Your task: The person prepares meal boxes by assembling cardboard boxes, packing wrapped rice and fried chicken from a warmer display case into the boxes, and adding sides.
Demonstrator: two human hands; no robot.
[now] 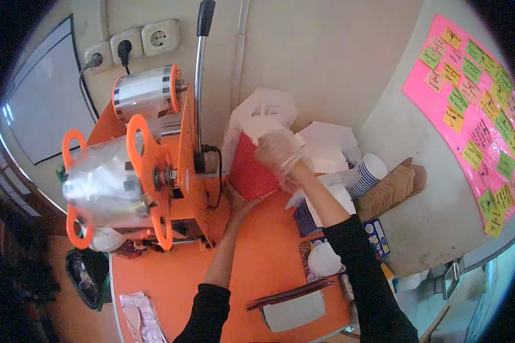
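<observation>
Near your surface's near-left corner, a pale spoon lies on a pink-and-white packet. Toward its near-right corner, a dark strip lies along a pale rounded rectangle. Farther off, your bare left hand touches the lower side of the red-and-white paper box, near the surface's far edge; its grip is hidden. Your plastic-gloved right hand is half curled over the box; you cannot tell whether it pinches anything. Striped paper cups lie stacked to the right.
</observation>
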